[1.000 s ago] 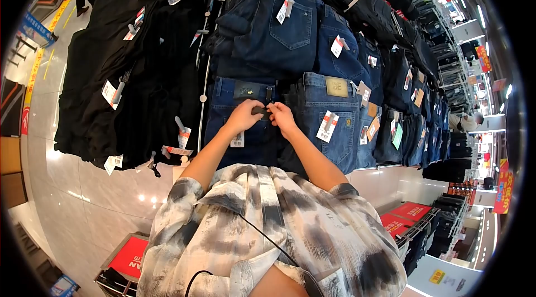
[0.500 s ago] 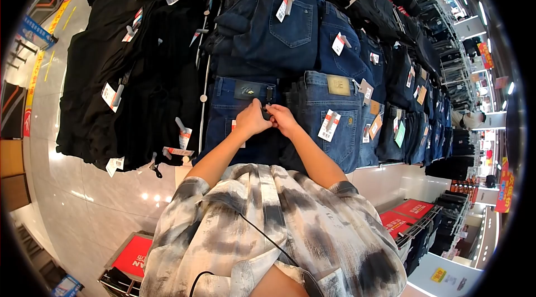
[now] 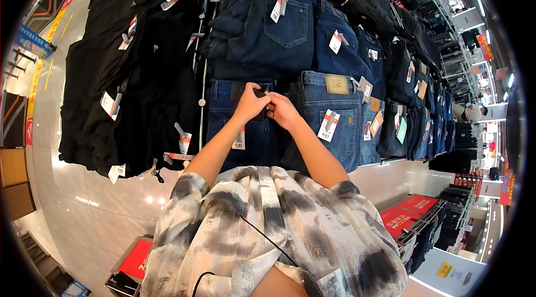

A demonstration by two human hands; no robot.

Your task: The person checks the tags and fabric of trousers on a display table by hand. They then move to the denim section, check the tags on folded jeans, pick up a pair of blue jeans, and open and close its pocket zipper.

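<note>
My left hand (image 3: 251,104) is closed over the waistband of a folded pair of dark blue jeans (image 3: 222,121), partly covering its dark patch. Fingers of my right hand (image 3: 283,111) are pinched together right beside it, the fingertips of both hands meeting. Between them shows a small dark piece (image 3: 260,94), too small and too covered to name. A white and red price tag (image 3: 239,138) hangs on these jeans by my left forearm. Just right of my right hand lie lighter blue jeans (image 3: 341,129) with a gold patch (image 3: 336,84) and their own price tag (image 3: 329,125).
Black trousers (image 3: 92,124) with tags hang over the display at left. More folded jeans (image 3: 285,26) are stacked behind and to the right. A red sign (image 3: 137,258) stands low at left, and a rack with red signs (image 3: 410,213) is low at right.
Both hands have shifted slightly up, and the left hand has turned and now covers more of the jeans' patch. More of the price tag by my left forearm shows.
</note>
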